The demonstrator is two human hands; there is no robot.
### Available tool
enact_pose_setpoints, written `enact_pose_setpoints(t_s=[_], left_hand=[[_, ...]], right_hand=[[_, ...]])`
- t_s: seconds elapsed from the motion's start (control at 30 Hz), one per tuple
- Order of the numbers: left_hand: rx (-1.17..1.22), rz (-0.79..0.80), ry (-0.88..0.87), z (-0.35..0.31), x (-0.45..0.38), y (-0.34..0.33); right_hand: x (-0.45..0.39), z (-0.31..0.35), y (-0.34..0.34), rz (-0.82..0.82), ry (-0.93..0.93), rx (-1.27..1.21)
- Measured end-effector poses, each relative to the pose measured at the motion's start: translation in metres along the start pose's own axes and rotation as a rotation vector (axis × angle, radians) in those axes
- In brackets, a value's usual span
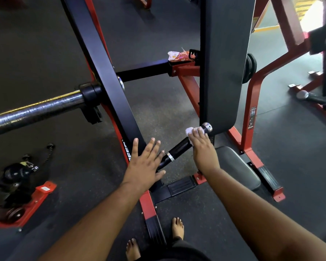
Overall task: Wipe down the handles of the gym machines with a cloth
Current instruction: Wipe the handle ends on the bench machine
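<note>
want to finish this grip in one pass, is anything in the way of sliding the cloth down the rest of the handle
Nothing visible blocks it. The right hand presses the white cloth on the handle near its silver end cap. The black grip below is bare down to the metal ring. The left hand lies open beside the lower end.

Both bare arms stretched forward and down. Left hand (pixel 144 162) flat, palm down, fingers straight and spread. Right hand (pixel 202 147) further forward, wrist bent, fingers curled downward in a grip. Two bare feet (pixel 177 227) planted below, toes forward.
</note>
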State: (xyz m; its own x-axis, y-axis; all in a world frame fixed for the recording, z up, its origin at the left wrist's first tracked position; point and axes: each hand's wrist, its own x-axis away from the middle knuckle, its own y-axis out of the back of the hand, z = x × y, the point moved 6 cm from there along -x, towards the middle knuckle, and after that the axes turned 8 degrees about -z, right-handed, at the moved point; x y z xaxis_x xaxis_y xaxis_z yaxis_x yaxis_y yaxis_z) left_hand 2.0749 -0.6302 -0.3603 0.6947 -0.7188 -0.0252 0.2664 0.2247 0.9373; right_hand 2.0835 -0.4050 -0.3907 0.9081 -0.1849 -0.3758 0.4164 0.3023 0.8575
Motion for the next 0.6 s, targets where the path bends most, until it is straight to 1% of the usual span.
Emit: enact_pose_setpoints(t_s=[0.07, 0.17, 0.2, 0.23, 0.3, 0.33, 0.37, 0.43, 0.47, 0.5, 0.53, 0.6], left_hand=[[0.012, 0.000, 0.008, 0.001, 0.000, 0.001], [0.018, 0.003, 0.008, 0.000, 0.001, 0.002], [0.018, 0.004, 0.007, 0.000, 0.001, 0.003], [0.017, 0.008, 0.005, 0.001, 0.001, 0.003], [0.008, 0.019, -0.002, 0.001, 0.001, 0.003], [0.007, 0.023, -0.005, 0.001, 0.001, 0.002], [0.009, 0.026, -0.004, 0.000, 0.000, 0.002], [0.005, 0.032, -0.005, 0.000, 0.000, 0.002], [0.000, 0.038, -0.006, 0.000, 0.000, 0.002], [-0.004, 0.039, -0.007, 0.000, 0.000, 0.002], [-0.005, 0.037, -0.008, 0.000, 0.001, 0.002], [-0.002, 0.034, -0.006, 0.000, 0.001, 0.001]], right_hand=[[0.018, 0.016, -0.006, -0.019, 0.000, -0.067], [0.043, 0.034, -0.018, 0.002, 0.006, -0.130], [0.051, 0.040, -0.022, 0.033, 0.022, -0.145], [0.061, 0.047, -0.027, 0.084, 0.067, -0.161], [0.076, 0.060, -0.028, 0.177, 0.217, -0.213], [0.076, 0.060, -0.021, 0.179, 0.254, -0.226], [0.069, 0.056, -0.011, 0.141, 0.232, -0.227], [0.036, 0.034, 0.014, -0.015, 0.072, -0.210], [0.014, 0.020, 0.025, -0.071, -0.002, -0.158], [-0.008, 0.007, 0.030, -0.076, -0.054, -0.061], [-0.025, -0.003, 0.032, -0.047, -0.088, 0.056], [-0.043, -0.012, 0.025, 0.039, -0.096, 0.245]])
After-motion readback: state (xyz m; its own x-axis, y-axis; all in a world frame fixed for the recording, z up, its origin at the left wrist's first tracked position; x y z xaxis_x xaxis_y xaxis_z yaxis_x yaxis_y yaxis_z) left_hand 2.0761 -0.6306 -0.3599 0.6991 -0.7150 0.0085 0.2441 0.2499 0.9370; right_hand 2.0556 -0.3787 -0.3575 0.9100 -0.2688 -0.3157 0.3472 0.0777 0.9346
